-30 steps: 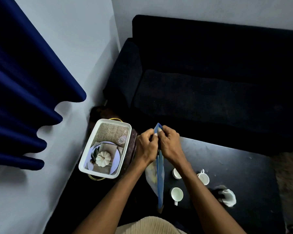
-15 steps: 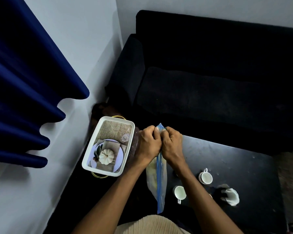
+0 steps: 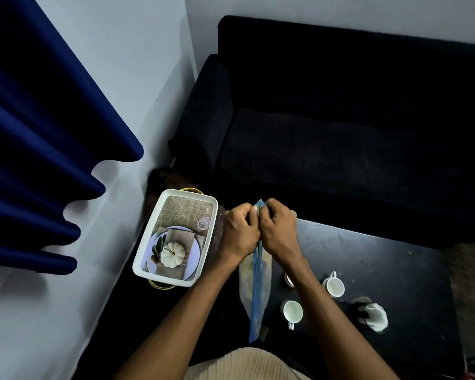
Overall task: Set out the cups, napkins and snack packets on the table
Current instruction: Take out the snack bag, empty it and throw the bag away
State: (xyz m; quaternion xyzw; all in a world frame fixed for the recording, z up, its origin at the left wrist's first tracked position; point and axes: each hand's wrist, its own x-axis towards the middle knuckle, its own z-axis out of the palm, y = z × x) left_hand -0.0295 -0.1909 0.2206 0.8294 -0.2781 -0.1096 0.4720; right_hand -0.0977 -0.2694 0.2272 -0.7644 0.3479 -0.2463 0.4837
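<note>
A clear plastic bag with a blue zip strip (image 3: 255,292) hangs edge-on over the left end of the black table (image 3: 373,256). My left hand (image 3: 239,234) and my right hand (image 3: 279,231) both pinch its top end, knuckles touching. Something pale yellow shows inside the bag. Three white cups stand on the table: one (image 3: 292,311) near the bag's lower end, one (image 3: 333,286) to its right, and one (image 3: 288,279) mostly hidden behind my right forearm. A crumpled white napkin (image 3: 374,316) lies at the right.
A white rectangular tray (image 3: 176,237) with a printed place-setting picture sits left of my hands on a gold-rimmed stand. A black sofa (image 3: 340,119) runs behind the table. A blue curtain (image 3: 39,133) hangs at the left against the white wall.
My two hands have drawn tight together at the top of the bag, and the bag's mouth looks narrower. The view has shifted slightly.
</note>
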